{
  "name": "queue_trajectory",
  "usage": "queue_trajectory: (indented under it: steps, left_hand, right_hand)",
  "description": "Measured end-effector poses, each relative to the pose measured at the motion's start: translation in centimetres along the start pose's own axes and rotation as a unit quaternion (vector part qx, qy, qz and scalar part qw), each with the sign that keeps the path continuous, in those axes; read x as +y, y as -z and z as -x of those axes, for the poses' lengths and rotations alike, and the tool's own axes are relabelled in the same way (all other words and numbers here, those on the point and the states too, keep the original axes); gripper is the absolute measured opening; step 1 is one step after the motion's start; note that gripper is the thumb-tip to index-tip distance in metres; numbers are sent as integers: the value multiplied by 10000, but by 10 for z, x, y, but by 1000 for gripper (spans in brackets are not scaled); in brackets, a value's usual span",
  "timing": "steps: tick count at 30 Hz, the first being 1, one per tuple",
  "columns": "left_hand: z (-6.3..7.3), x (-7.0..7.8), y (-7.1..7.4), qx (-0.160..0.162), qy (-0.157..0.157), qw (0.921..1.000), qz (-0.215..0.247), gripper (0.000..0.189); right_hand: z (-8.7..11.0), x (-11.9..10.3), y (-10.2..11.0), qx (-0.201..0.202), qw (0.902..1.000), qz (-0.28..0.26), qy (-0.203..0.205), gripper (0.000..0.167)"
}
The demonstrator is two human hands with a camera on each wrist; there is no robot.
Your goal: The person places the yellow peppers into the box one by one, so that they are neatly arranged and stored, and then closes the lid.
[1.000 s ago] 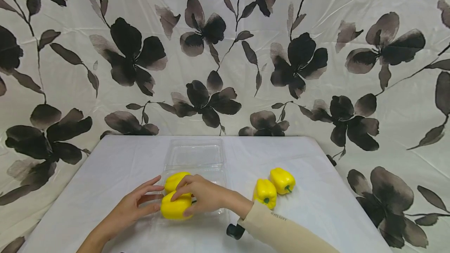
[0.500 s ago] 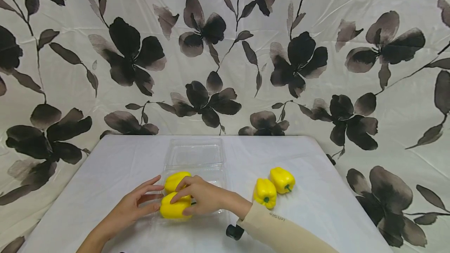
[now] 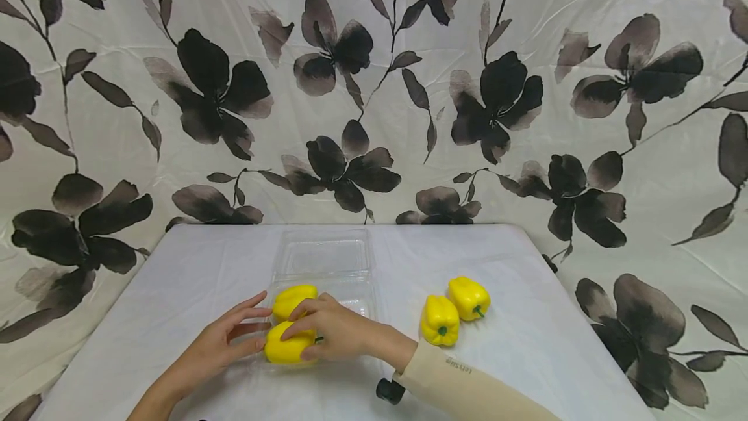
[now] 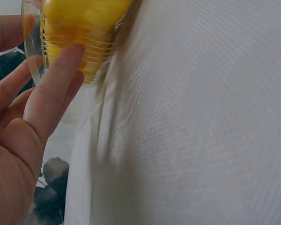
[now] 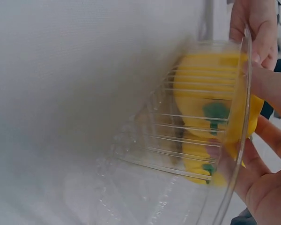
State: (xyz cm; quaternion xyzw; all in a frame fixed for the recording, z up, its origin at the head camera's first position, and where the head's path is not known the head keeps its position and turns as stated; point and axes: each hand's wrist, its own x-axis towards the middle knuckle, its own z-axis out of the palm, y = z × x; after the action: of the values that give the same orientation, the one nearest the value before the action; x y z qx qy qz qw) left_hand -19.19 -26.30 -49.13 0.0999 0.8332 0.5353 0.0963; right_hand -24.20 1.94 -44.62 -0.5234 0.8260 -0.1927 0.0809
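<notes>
A clear plastic clamshell container [image 3: 363, 286] lies on the table with its lid folded back. Inside its left half are two yellow bell peppers, a rear one [image 3: 289, 302] and a front one [image 3: 283, 347]. My right hand [image 3: 345, 330] reaches in from the right and grips the front pepper, thumb at the near side and fingers over the top. Its green stem [image 5: 214, 111] shows through the ribbed wall in the right wrist view. With fingers extended, my left hand [image 3: 224, 343] touches the container's left wall; fingertips [image 4: 74, 54] rest on the ribbed plastic.
Two more yellow bell peppers, a nearer one [image 3: 440, 321] and a farther one [image 3: 469, 298], lie on the white-covered table [image 3: 502, 369] right of the container. A black device [image 3: 390, 391] sits under the right wrist. Floral cloth [image 3: 432, 115] hangs behind.
The front bell pepper has shifted slightly left in the right hand's grip. The left hand keeps its place at the container wall, and the two peppers on the right have not moved.
</notes>
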Motion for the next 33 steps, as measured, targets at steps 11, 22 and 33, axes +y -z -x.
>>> queue_trajectory:
  steps: [11,22,33]
  left_hand:
    - [1,0,-1,-12,63,10000,72,52]
    - [1,-3,0,-29,114,9998,141,53]
    - [1,-8,-2,43,263,9996,71,53]
  right_hand:
    - [3,4,-8,229,9996,8,150,40]
    - [4,3,-10,384,9992,-21,131,39]
    - [10,0,-6,347,9992,188,117,39]
